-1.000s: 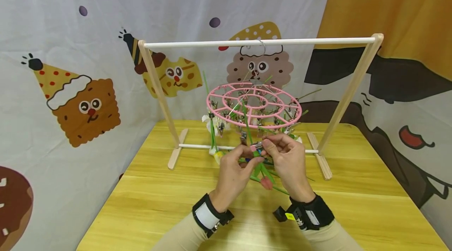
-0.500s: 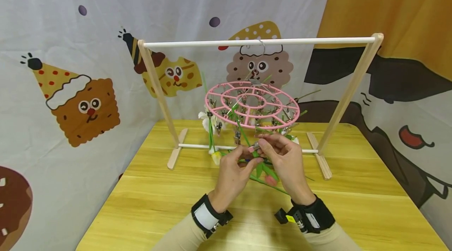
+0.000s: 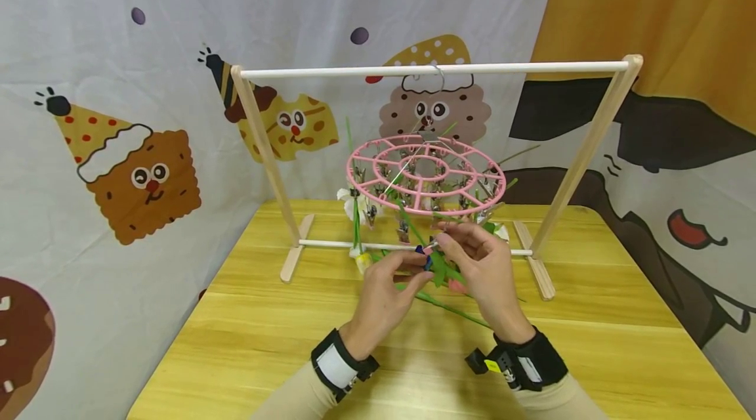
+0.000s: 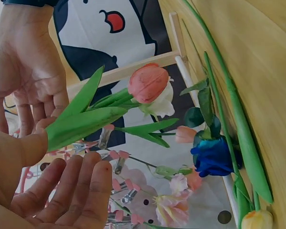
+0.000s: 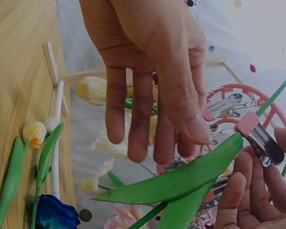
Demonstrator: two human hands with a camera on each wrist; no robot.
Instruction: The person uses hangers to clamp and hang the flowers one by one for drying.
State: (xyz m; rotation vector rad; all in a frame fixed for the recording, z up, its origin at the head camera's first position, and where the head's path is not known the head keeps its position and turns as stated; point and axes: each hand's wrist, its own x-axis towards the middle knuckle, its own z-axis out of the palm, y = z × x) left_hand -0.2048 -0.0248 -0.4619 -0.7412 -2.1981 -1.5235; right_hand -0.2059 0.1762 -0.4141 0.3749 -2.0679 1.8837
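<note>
A pink tulip (image 4: 148, 83) hangs bloom-down with long green leaves (image 5: 171, 176). A metal clip (image 5: 262, 140) with pink tips sits across its stem. My right hand (image 3: 487, 269) pinches the clip's metal end between thumb and fingers; in the right wrist view this hand is at the lower right. Beside the stem, my left hand (image 3: 380, 289) has thumb and fingers spread apart. In the left wrist view, its fingers (image 4: 81, 191) are fairly straight and its thumb lies against a leaf. Above both hands hangs a round pink clip hanger (image 3: 418, 200).
A wooden rack's white top bar (image 3: 331, 72) carries the hanger. Several flowers hang from other clips, including pale pink blooms (image 4: 174, 210). On the table (image 3: 260, 321) lie a blue rose (image 4: 212, 157), a yellow tulip (image 4: 257, 222) and green stems.
My left thumb and fingers have parted from the stem, and that hand has moved slightly down and left. My right hand still holds the clip. The hanger has swung slightly.
</note>
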